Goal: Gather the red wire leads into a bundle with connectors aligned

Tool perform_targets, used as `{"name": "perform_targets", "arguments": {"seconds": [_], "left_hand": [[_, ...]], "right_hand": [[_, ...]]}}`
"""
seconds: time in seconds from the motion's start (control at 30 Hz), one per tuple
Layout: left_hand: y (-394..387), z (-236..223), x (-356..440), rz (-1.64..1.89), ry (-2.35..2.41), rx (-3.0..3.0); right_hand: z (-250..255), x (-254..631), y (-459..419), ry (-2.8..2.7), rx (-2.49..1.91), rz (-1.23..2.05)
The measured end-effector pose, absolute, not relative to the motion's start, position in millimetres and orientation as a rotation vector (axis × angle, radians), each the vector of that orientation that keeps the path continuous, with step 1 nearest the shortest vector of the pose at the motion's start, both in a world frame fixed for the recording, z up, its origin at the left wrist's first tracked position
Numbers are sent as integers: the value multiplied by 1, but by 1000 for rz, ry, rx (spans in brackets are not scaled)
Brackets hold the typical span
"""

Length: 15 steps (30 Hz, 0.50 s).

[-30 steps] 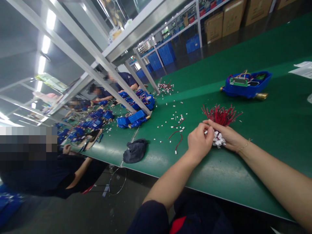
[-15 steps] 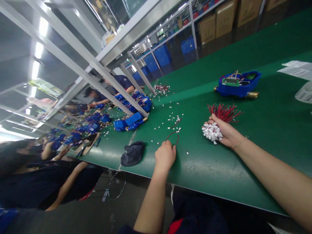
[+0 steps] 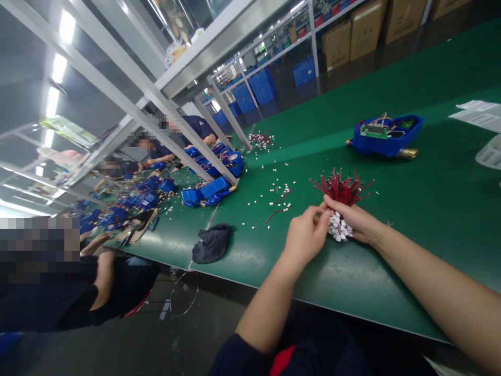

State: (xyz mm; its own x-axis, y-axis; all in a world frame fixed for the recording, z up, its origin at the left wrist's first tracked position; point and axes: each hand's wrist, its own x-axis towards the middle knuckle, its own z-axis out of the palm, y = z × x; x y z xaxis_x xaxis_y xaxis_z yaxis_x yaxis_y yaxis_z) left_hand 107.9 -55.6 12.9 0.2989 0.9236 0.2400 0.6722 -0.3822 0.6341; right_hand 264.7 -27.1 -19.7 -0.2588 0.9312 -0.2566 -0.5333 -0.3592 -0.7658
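Observation:
My right hand [image 3: 357, 220] grips a bundle of red wires [image 3: 341, 187] whose white connector ends [image 3: 338, 228] stick out toward me. My left hand [image 3: 306, 236] is closed in a pinch right beside those connectors, its fingertips touching the bundle; what it pinches is too small to make out. Both hands rest over the green table [image 3: 430, 209]. A loose red wire [image 3: 275, 212] and scattered small white connectors [image 3: 279, 188] lie on the table to the left of my hands.
A blue device with a circuit board and brass fitting [image 3: 385, 135] sits at the back right. A dark cloth [image 3: 212, 243] lies near the table's front edge. Blue units [image 3: 213, 183] are piled by the metal frame. A person's arm [image 3: 102, 274] is at my left; papers [image 3: 479, 115] far right.
My left hand went out to the loose red wire at the left, then came back to the bundle in my right hand. One loose wire fewer lies on the table.

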Motion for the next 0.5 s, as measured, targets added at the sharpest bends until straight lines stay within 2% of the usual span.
{"name": "perform_targets", "arguments": {"seconds": [0.17, 0.3, 0.5], "left_hand": [[-1, 11, 67, 648, 1858, 2247], [29, 0, 48, 521, 1887, 2284], [28, 19, 19, 755, 2004, 2280]], "right_hand": [[-29, 276, -8, -548, -869, 1693], [-30, 276, -3, -479, -857, 1702], [-29, 281, 0, -385, -835, 1720]]}}
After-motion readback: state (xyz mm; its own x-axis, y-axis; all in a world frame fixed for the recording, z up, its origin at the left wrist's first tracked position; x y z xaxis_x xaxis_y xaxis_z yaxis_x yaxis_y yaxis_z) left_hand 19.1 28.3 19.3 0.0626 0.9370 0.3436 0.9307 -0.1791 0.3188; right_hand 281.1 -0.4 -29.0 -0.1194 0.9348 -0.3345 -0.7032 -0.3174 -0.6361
